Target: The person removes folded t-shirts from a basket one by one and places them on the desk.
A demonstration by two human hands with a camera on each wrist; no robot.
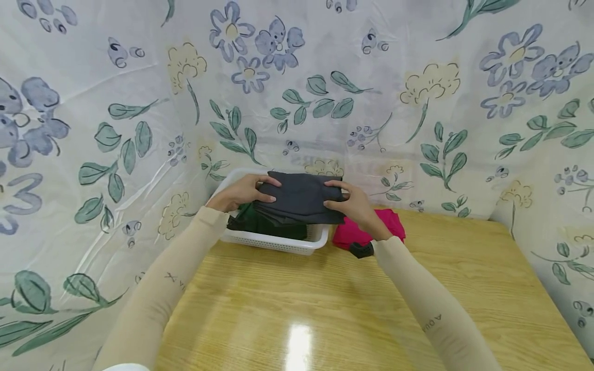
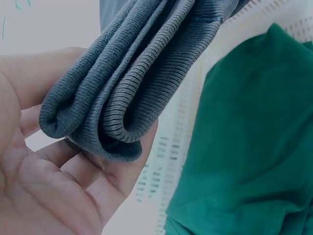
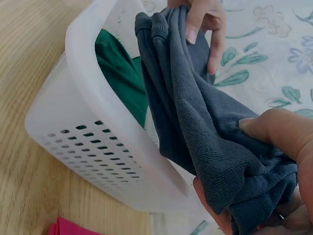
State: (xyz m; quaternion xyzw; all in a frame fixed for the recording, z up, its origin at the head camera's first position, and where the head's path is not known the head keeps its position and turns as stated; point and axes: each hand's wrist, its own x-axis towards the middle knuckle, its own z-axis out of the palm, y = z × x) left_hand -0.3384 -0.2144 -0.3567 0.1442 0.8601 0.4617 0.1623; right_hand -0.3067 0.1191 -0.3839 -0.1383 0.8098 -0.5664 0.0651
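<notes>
A folded dark grey garment (image 1: 299, 198) of ribbed cloth is held up between both hands, over the white basket. My left hand (image 1: 246, 190) grips its left end, thumb on one face and fingers on the other. At the right end my right hand (image 1: 352, 203) pinches the layers the same way. The left wrist view shows the folded edges (image 2: 122, 98) stacked in several layers. Below, a green garment (image 2: 249, 137) lies inside the white basket (image 3: 98, 132), which has slotted walls. Dark cloth (image 1: 269, 226) sits there too, partly hidden by the grey garment.
On the wooden table (image 1: 278, 288), a folded bright pink cloth (image 1: 394, 224) lies right of the basket, partly behind my right wrist. A floral sheet (image 1: 325, 103) hangs behind the table and along both sides.
</notes>
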